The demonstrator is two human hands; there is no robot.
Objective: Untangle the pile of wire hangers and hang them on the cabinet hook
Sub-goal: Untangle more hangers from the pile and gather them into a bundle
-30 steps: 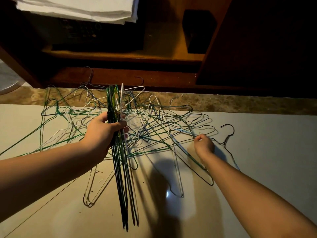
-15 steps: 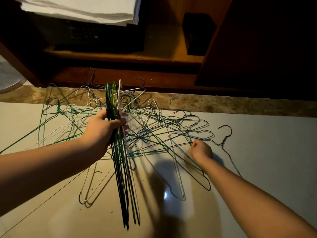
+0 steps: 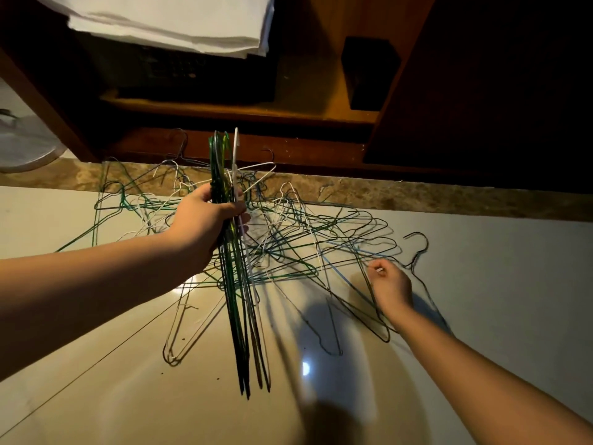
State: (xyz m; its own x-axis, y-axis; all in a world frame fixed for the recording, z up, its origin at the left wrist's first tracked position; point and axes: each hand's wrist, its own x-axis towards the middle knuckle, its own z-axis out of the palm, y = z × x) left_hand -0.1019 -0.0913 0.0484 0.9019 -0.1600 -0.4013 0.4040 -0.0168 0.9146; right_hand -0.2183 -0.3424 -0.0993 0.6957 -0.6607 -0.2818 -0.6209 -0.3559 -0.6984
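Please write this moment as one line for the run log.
left grip: holds hanger bundle | right grip: pinches dark hanger at pile edge | pile: tangled on floor

Home, tiled floor (image 3: 96, 396), wooden cabinet (image 3: 305, 146)
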